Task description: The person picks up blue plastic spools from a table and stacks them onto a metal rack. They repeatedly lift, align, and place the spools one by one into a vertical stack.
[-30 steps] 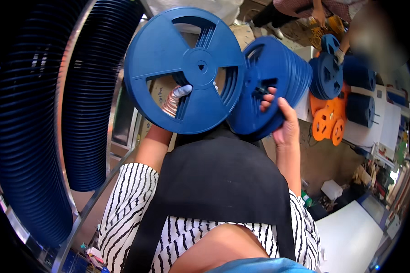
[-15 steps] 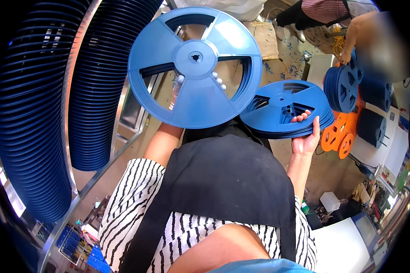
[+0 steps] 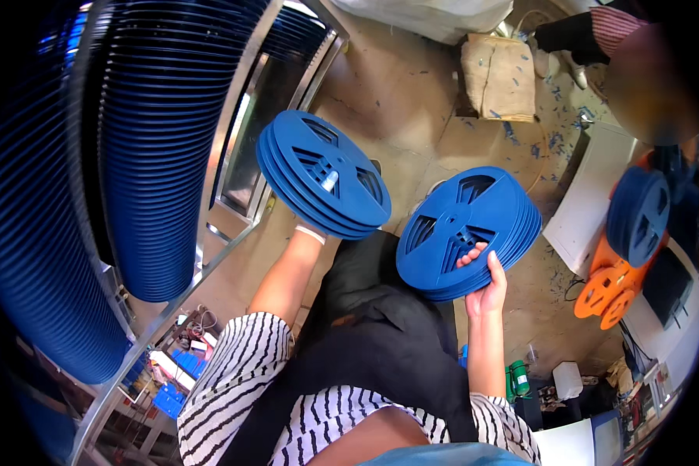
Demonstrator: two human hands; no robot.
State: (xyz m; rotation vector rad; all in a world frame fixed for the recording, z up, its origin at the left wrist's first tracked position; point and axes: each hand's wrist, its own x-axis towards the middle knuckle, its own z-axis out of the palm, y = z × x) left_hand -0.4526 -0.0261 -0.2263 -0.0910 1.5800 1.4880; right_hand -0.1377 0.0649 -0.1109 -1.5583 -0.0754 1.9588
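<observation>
My left hand grips a small stack of blue plastic reels. A white-covered fingertip shows through one of their openings; the rest of that hand is hidden under the stack. On the right, a thicker stack of blue reels leans in my right hand. Its fingers hook into an opening in the top reel, and the thumb presses the side. Both stacks are tilted above my lap, close together but apart.
Long rows of blue reels fill a metal rack at my left. A brown cardboard piece lies on the floor among blue scraps. Orange reel-shaped parts and more blue reels are at right. Another person stands at upper right.
The left stack has come down, tilting from facing me to leaning, with its layers now visible. The right stack has moved lower and left. My view has turned.
</observation>
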